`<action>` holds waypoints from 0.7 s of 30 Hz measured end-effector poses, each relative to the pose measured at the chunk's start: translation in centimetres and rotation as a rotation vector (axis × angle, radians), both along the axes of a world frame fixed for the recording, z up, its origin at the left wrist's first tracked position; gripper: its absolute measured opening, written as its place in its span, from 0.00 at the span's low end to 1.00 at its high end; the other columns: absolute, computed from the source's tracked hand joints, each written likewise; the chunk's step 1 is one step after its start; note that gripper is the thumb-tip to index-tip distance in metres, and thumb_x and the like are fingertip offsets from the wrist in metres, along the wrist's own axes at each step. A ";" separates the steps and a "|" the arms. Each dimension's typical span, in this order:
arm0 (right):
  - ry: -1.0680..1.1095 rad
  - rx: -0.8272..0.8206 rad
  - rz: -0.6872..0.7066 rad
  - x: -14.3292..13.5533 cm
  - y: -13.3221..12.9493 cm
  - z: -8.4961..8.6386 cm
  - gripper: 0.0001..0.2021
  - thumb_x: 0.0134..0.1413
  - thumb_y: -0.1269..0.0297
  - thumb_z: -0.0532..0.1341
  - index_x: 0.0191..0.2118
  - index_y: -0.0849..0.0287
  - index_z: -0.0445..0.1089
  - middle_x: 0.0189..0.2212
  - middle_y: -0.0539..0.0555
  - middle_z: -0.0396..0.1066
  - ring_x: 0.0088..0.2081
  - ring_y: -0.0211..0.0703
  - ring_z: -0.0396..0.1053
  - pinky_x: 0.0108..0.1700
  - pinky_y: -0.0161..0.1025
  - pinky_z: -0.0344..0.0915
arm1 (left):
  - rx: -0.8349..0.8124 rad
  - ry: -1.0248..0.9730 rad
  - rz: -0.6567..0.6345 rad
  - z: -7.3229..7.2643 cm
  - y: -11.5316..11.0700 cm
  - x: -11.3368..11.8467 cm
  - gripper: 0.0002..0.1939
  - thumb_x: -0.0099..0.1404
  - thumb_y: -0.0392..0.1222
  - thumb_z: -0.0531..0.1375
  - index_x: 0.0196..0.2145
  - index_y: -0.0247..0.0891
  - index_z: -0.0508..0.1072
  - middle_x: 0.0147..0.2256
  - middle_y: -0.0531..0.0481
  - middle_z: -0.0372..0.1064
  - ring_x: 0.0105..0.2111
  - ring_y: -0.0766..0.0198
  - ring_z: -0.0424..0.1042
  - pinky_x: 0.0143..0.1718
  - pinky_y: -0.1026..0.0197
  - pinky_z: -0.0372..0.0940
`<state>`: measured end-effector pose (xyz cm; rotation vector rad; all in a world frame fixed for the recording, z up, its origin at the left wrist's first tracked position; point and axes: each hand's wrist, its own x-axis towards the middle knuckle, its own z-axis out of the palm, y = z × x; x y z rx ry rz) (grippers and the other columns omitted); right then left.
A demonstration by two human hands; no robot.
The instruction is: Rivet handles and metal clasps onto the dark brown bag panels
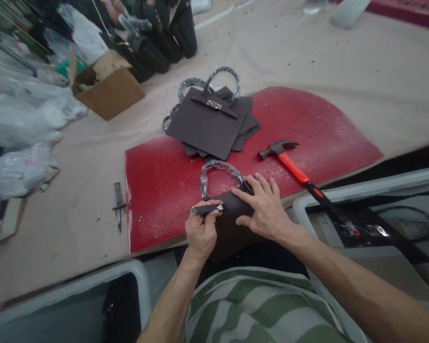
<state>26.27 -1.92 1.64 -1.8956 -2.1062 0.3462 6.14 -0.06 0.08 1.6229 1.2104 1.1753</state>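
My left hand is closed in a pinch around a short dark leather strap with metal at its end. My right hand lies with fingers spread on a dark brown handbag panel, which hangs over the front edge of the red board. From this panel rises a plastic-wrapped handle, standing in an arch just beyond my left hand. Part of the panel is hidden under both hands. To the right of my right hand rests a claw hammer with an orange and black grip.
Under the work lies a red board. Several brown bag panels with wrapped handles are stacked behind. A metal tool lies left of the board. Farther back are a cardboard box and black bags. A white-rimmed bin stands below left.
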 end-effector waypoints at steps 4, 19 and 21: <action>0.004 0.003 0.001 -0.1 0.1 0.0 0.41 0.43 0.51 0.75 0.64 0.46 0.65 0.68 0.62 0.51 0.69 0.71 0.45 0.66 0.70 0.42 | 0.008 0.036 -0.021 0.1 0.2 -0.1 0.07 0.72 0.42 0.59 0.45 0.39 0.74 0.44 0.47 0.77 0.42 0.61 0.79 0.45 0.58 0.78; 0.009 0.008 0.009 -0.1 0.1 0.1 0.39 0.44 0.50 0.74 0.64 0.48 0.66 0.68 0.62 0.51 0.68 0.71 0.46 0.66 0.68 0.42 | 0.103 0.164 -0.030 1.2 0.8 0.6 0.05 0.72 0.39 0.57 0.43 0.38 0.71 0.40 0.48 0.77 0.34 0.66 0.79 0.38 0.66 0.77; 0.008 0.007 0.010 0.0 0.1 0.1 0.39 0.44 0.50 0.74 0.64 0.49 0.66 0.68 0.63 0.52 0.68 0.71 0.46 0.66 0.69 0.42 | 0.088 0.167 -0.038 1.3 0.8 0.5 0.05 0.72 0.39 0.57 0.43 0.38 0.71 0.40 0.48 0.77 0.34 0.66 0.79 0.38 0.65 0.77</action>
